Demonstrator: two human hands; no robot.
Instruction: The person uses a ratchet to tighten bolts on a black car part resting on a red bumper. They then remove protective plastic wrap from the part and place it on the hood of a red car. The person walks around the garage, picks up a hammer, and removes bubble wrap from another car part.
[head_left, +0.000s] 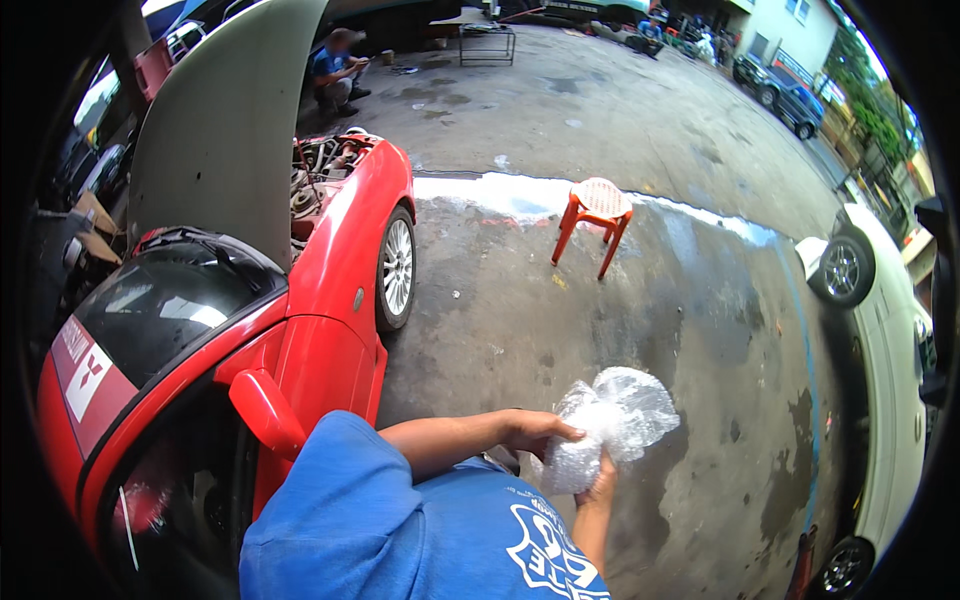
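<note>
A crumpled piece of clear bubble wrap (632,408) is held in front of my body, bunched at its middle and flaring out on the far right side. My left hand (535,430) grips it from the left, with the thumb lying over the plastic. From below, my right hand (598,486) is closed on its lower edge; part of those fingers is hidden behind the wrap. Whether anything is wrapped inside cannot be made out.
To my left stands a red car (340,230) with its hood (220,120) raised. An orange plastic stool (600,200) is ahead on the stained concrete. A pale car (885,370) is at the right. Farther off, a person (336,72) squats near a metal table (487,42).
</note>
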